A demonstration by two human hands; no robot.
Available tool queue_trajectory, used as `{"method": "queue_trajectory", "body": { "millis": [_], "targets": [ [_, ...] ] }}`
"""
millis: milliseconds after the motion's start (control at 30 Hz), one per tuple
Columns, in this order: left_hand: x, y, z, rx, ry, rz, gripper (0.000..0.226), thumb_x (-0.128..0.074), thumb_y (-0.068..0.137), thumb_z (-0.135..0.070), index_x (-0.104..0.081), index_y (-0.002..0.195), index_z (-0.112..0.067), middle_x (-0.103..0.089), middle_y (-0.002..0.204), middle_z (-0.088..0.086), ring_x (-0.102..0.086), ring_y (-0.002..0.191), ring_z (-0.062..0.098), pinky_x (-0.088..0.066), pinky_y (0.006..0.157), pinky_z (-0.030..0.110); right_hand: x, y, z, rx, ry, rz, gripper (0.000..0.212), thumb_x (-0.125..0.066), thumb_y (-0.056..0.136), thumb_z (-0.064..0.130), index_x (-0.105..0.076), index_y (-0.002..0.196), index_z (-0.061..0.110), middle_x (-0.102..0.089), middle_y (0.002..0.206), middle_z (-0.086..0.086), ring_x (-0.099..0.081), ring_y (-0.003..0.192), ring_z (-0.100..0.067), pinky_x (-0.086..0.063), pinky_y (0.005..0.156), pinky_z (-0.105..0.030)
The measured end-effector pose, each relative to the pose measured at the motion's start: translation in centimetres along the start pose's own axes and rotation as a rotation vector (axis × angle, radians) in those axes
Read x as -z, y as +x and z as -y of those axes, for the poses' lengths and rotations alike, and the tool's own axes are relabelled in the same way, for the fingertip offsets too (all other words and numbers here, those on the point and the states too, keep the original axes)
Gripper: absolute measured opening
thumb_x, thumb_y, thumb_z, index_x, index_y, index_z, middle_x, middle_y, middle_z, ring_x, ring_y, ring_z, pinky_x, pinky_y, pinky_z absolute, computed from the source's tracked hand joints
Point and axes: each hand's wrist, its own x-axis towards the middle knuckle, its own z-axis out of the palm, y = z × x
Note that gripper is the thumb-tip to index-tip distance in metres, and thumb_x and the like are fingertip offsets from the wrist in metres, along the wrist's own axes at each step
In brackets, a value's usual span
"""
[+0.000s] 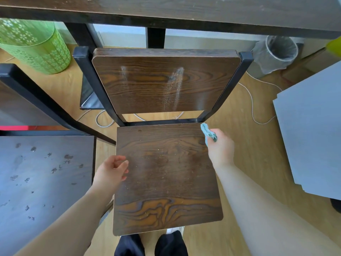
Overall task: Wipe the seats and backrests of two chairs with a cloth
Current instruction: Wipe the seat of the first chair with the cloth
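Note:
A dark wooden chair stands in front of me, its seat (166, 178) dusty and its backrest (147, 84) marked with pale streaks. My right hand (220, 146) grips a small light-blue cloth (207, 133) bunched in its fingers, at the seat's far right corner. My left hand (112, 170) hovers at the seat's left edge with fingers loosely curled, holding nothing. A second chair is on the left; its seat (42, 182) carries dark spots, and only the black frame (42, 102) of its back shows.
A dark table (184, 12) spans the top, just behind the chair. Under it stand a green perforated bin (35, 47) at left and a lined grey bin (278, 52) at right. White cables (252, 108) lie on the wooden floor. A grey board (311, 133) fills the right side.

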Motion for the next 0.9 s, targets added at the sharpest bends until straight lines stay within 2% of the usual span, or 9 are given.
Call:
{"method": "queue_trajectory", "body": {
  "millis": [133,300,433,500,600,667,733,800,900],
  "targets": [
    [0.9,0.9,1.8,-0.029,0.191,-0.013,0.018,-0.061,0.097,-0.029,-0.061,0.115,-0.026,-0.069,0.091,-0.002,-0.068,0.084,0.018,-0.058,0.077,0.039,-3.1,-0.7,-1.1,0.052,-0.097,0.062,0.025,-0.063,0.094,0.015,-0.065,0.119,0.019,-0.065,0.109,0.001,-0.062,0.088,-0.017,-0.057,0.071,-0.03],
    [1.3,2.2,2.7,-0.141,0.485,-0.055,0.024,-0.058,0.097,-0.035,-0.058,0.12,-0.027,-0.061,0.104,-0.006,-0.058,0.092,0.015,-0.044,0.076,0.031,-5.7,-2.2,-2.2,0.063,-0.117,0.095,0.027,-0.065,0.09,0.009,-0.07,0.116,0.016,-0.066,0.118,-0.004,-0.062,0.1,-0.025,-0.055,0.077,-0.032],
    [1.3,3.7,2.8,-0.244,0.664,-0.02,0.038,-0.058,0.096,-0.039,-0.055,0.131,-0.024,-0.056,0.12,-0.003,-0.055,0.109,0.018,-0.049,0.086,0.035,-6.4,-2.6,-2.7,0.093,-0.195,0.141,0.028,-0.064,0.089,0.008,-0.069,0.115,0.016,-0.062,0.121,-0.004,-0.059,0.103,-0.026,-0.054,0.079,-0.035],
    [1.3,4.3,2.5,-0.28,0.741,-0.006,0.041,-0.057,0.097,-0.04,-0.054,0.134,-0.024,-0.055,0.126,0.0,-0.051,0.117,0.023,-0.049,0.094,0.04,-6.6,-2.6,-2.8,0.102,-0.245,0.193,0.028,-0.064,0.09,0.015,-0.068,0.118,0.017,-0.057,0.124,-0.003,-0.055,0.106,-0.025,-0.052,0.081,-0.034],
    [1.1,5.0,2.0,-0.36,0.867,-0.008,0.041,-0.054,0.098,-0.04,-0.053,0.135,-0.023,-0.053,0.13,0.003,-0.045,0.123,0.025,-0.045,0.099,0.041,-6.7,-2.8,-2.9,0.128,-0.28,0.24,0.035,-0.061,0.093,0.042,-0.068,0.117,0.017,-0.054,0.124,-0.001,-0.052,0.113,-0.021,-0.049,0.087,-0.032],
    [1.0,5.2,1.9,-0.427,0.962,-0.017,0.041,-0.052,0.098,-0.041,-0.052,0.136,-0.023,-0.052,0.132,0.003,-0.043,0.125,0.026,-0.045,0.1,0.041,-6.6,-2.7,-2.9,0.122,-0.274,0.225,0.041,-0.054,0.096,0.049,-0.073,0.101,0.013,-0.06,0.117,-0.001,-0.056,0.103,-0.018,-0.048,0.079,-0.029],
    [0.9,5.3,1.9,-0.495,1.047,-0.032,0.042,-0.052,0.098,-0.042,-0.051,0.136,-0.024,-0.051,0.134,0.003,-0.042,0.126,0.027,-0.044,0.101,0.043,-6.5,-2.5,-2.8,0.078,-0.227,0.135,0.039,-0.055,0.097,0.04,-0.071,0.084,0.008,-0.065,0.105,-0.006,-0.057,0.083,-0.017,-0.039,0.064,-0.026],
    [0.8,5.3,2.0,-0.53,1.099,-0.05,0.043,-0.053,0.097,-0.042,-0.052,0.136,-0.023,-0.05,0.135,0.003,-0.043,0.126,0.028,-0.044,0.102,0.044,-6.5,-2.2,-2.4,-0.019,-0.155,0.047,0.027,-0.062,0.095,0.034,-0.07,0.098,0.008,-0.063,0.109,-0.008,-0.058,0.084,-0.022,-0.038,0.064,-0.026],
    [0.7,5.3,2.3,-0.557,1.102,-0.075,0.043,-0.057,0.096,-0.041,-0.054,0.134,-0.021,-0.051,0.135,0.006,-0.044,0.125,0.031,-0.044,0.101,0.046,-7.3,-1.9,-1.1,-0.136,-0.152,0.086,0.042,-0.066,0.092,0.035,-0.058,0.125,0.011,-0.054,0.124,-0.009,-0.061,0.101,-0.029,-0.052,0.076,-0.034]
  ]
}}
